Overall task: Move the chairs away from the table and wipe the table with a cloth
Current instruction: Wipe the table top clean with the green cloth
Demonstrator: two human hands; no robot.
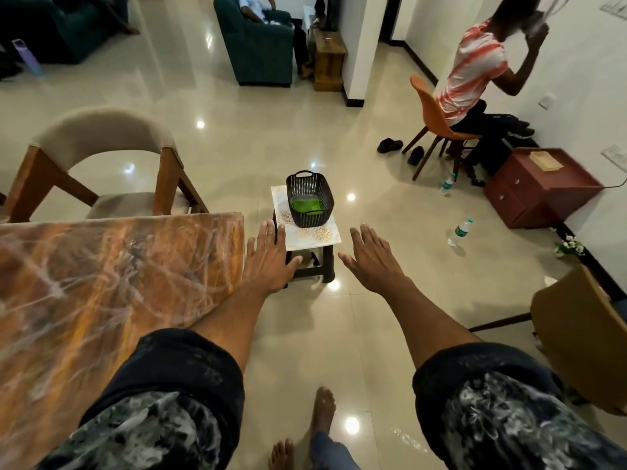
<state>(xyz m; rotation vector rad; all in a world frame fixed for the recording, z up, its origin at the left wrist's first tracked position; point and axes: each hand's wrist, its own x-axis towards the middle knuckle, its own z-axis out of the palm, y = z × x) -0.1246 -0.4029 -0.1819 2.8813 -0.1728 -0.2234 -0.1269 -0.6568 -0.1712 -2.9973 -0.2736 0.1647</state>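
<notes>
The brown marbled table (101, 283) fills the left side. A beige-backed wooden chair (98, 157) stands at its far edge, close to the table. Just past the table's right corner, a small stool (325, 239) carries a black basket (310, 198) with a green cloth (305, 206) inside. My left hand (269, 259) reaches forward with straight fingers over the table corner, holding nothing. My right hand (371, 259) is stretched out over the floor, fingers spread and empty, right of the stool. A tan chair (583, 337) stands at the right, away from the table.
A person sits on an orange chair (437, 120) at the back right beside a red cabinet (539, 188). Two water bottles (459, 232) stand on the glossy floor, with shoes (390, 144) near the orange chair. A green sofa (261, 45) is at the back.
</notes>
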